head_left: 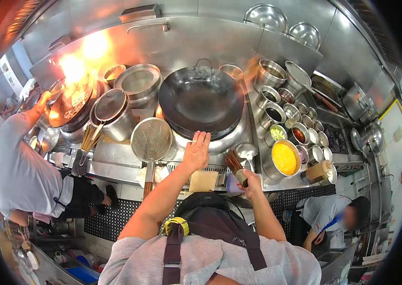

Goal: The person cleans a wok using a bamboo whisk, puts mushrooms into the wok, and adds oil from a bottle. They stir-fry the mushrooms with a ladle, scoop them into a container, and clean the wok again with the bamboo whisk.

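My left hand [197, 151] reaches flat, fingers stretched and together, to the near rim of a large black wok [201, 97] on the burner. It holds nothing. A little smoke hangs over the wok's dark, bare inside. To the right, my right hand [251, 184] is closed around the bound end of a bamboo wok brush [235, 166], its bristles tilted up and left. Just behind the brush lies a steel ladle [247, 151]. Left of my left hand rests a wide mesh strainer [151, 137] with a wooden handle.
Tall flames [75, 71] rise from a wok at left, where a person [25, 161] holds it. Seasoning containers and a pot of yellow liquid [285, 158] crowd the right counter. Lidded pots [138, 80] stand left of my wok. Another person [327, 213] bends low at right.
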`<state>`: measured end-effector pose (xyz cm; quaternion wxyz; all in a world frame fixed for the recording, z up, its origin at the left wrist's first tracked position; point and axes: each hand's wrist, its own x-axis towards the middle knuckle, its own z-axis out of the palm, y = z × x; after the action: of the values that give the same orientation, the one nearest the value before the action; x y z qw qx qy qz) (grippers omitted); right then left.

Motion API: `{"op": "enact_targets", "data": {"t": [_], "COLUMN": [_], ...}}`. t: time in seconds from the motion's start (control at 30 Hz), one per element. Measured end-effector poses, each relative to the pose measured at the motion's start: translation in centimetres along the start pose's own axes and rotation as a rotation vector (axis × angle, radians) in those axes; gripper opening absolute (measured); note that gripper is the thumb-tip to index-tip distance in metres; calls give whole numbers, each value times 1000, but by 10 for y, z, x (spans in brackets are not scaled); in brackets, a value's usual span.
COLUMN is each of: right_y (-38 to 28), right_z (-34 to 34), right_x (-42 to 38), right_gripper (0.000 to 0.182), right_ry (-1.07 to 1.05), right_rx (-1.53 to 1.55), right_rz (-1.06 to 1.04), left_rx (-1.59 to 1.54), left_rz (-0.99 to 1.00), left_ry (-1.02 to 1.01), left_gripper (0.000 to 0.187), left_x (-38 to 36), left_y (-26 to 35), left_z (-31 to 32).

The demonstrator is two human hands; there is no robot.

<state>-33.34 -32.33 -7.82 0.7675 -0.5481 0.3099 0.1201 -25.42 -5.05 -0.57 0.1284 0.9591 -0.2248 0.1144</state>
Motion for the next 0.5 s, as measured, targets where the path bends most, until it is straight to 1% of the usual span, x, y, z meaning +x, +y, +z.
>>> {"op": "enact_targets", "data": {"t": [0.03, 0.1, 0.13, 0.2, 0.3, 0.4, 0.43, 0.5], "right_y": [0, 3, 7, 11, 16, 61, 36, 34], "right_z": [5, 7, 6, 9, 10, -27, -10, -8], "right_x": [-5, -5, 2, 10, 2, 56, 10, -5], "right_gripper": [37, 36, 36, 36, 37, 40, 40, 39], "right_ry": [-7, -11, 26, 91, 91, 100, 251, 355], "right_rx": [-12, -6, -44, -122, -269, -472, -925, -1088], "right_rz": [-27, -60, -59, -61, -8, -420, -559, -1025], "left_rx": [-11, -7, -7, -4, -2, -25, -21, -27], "left_rz": [-11, -5, -8, -40, -68, -67, -63, -58], "left_ry": [-7, -6, -6, -43, -87, -103, -95, -99], "left_gripper": [78, 84, 87, 87, 86, 86, 86, 87], "left_x": [1, 1, -1, 0, 1, 0, 0, 0], "left_y": [0, -3, -5, -4, -5, -4, -5, -6], "left_z": [-4, -3, -1, 2, 0, -4, 2, 4]}}
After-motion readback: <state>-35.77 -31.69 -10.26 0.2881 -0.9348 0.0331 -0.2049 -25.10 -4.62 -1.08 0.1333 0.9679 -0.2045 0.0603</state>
